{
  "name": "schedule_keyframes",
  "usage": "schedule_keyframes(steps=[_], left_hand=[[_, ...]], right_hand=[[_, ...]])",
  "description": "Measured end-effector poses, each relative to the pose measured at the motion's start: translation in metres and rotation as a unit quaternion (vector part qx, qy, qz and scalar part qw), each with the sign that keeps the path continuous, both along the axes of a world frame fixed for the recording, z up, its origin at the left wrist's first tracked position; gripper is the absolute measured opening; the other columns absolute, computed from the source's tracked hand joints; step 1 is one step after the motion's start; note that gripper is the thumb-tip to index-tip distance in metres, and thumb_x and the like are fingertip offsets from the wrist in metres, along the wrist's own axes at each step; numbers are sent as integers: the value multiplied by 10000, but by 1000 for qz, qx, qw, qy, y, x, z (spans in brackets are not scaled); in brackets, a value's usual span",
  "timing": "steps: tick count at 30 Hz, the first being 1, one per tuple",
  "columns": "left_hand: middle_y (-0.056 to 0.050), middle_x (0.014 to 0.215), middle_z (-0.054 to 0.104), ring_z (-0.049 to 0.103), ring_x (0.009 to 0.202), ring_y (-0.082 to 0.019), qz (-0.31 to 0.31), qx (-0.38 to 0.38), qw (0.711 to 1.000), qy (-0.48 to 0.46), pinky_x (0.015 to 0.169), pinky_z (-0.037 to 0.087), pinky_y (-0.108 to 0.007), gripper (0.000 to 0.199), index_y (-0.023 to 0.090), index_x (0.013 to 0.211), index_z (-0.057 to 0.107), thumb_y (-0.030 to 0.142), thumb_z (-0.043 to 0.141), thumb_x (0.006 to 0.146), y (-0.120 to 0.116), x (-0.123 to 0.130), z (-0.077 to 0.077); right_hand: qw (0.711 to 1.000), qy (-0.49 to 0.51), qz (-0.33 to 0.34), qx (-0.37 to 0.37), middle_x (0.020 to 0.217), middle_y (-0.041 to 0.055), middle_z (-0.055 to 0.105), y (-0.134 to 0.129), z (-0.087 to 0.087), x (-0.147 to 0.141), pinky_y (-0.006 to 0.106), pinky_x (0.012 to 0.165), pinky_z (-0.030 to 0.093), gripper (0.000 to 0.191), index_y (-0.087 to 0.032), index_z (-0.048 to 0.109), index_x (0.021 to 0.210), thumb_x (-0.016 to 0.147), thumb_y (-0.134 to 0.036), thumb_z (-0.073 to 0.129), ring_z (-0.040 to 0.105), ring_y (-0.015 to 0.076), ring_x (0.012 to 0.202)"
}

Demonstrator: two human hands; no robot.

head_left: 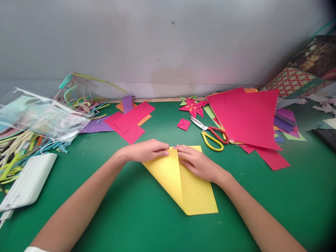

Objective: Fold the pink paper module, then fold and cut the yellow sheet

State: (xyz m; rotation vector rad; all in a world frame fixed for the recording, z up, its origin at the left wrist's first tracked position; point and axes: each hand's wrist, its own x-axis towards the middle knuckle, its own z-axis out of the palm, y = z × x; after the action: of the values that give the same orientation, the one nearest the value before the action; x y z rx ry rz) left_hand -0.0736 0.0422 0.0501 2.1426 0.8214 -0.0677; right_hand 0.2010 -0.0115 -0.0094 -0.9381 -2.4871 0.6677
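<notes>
A yellow sheet of paper lies on the green table, its left part folded over diagonally toward the right. My left hand grips the top left of the folded part, thumb and fingers together on the paper. My right hand lies on the sheet near its top edge, fingers stretched toward the left hand, fingertips at the flap's upper edge. Beyond the hands are a small red folded square and scissors with red and yellow handles.
Red sheets are stacked at right, behind the scissors. Red and green paper stars lie near the wall. Red strips, a clear plastic bag, pipe cleaners and a white device are at left.
</notes>
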Motion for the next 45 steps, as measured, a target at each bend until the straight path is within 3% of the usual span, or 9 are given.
schedule_keyframes(steps=[5,9,12,18,21,24,29,37,45], left_hand=[[-9,753,642,558,683,-165,33,85,996,23,587,296,-285,322,214,832,608,419,472,1040,-6,13,-14],[-28,810,711,618,725,-181,53,156,986,39,610,316,-287,331,212,822,652,395,488,1044,-7,18,-21],[-47,922,732,658,801,-198,59,195,978,47,641,376,-285,281,214,942,680,384,488,1055,-7,19,-22],[-118,1279,684,642,1141,-274,144,381,913,-40,950,499,-415,268,212,1258,635,295,451,1082,-23,3,-22],[-120,1265,707,632,1173,-290,109,438,888,-91,1039,478,-477,247,213,1266,632,248,515,1051,-44,-13,-32],[-127,1326,706,632,1229,-301,42,440,892,-95,1145,422,-527,365,206,1387,572,261,572,1026,-66,-23,-45],[-146,1375,690,632,1278,-290,42,386,919,-73,1177,414,-524,483,183,1515,463,319,528,1057,-84,-28,-60],[-143,1458,653,579,1384,-328,10,402,914,-51,1265,304,-582,447,178,1448,569,382,542,1052,-89,-30,-61],[-149,1536,587,514,1453,-348,14,400,916,-28,1278,277,-595,537,168,1485,557,478,530,1047,-91,-32,-63]], right_hand=[[995,71,-57,-40,1598,84,528,8,-3,9,503,1201,460,452,-300,569,1495,1056,-212,512,519,269,1465],[1000,13,-24,6,1653,64,457,6,-5,7,520,1228,418,451,-329,590,1490,1062,-208,512,415,279,1533],[999,-36,-10,32,1678,67,422,1,-6,2,547,1235,407,486,-324,533,1543,1064,-249,542,339,295,1572],[996,-63,-15,55,1666,87,442,0,-5,-1,540,1215,447,425,-286,589,1489,1066,-308,557,378,315,1554],[996,-66,-22,51,1662,87,448,0,-5,-2,537,1214,450,405,-278,606,1470,1072,-313,544,395,315,1544],[996,-63,-30,48,1649,94,468,0,-5,-3,529,1211,456,385,-264,631,1447,1080,-311,525,406,309,1538],[995,-61,-32,74,1608,88,526,0,-4,-4,544,1210,450,383,-273,639,1445,1082,-292,521,453,300,1510],[989,-94,-36,110,1592,86,547,3,-5,-2,592,1226,406,363,-286,677,1410,1072,-285,543,473,315,1494],[989,-84,-32,118,1569,71,575,6,-8,1,599,1233,396,364,-296,679,1406,1073,-268,538,515,298,1467]])
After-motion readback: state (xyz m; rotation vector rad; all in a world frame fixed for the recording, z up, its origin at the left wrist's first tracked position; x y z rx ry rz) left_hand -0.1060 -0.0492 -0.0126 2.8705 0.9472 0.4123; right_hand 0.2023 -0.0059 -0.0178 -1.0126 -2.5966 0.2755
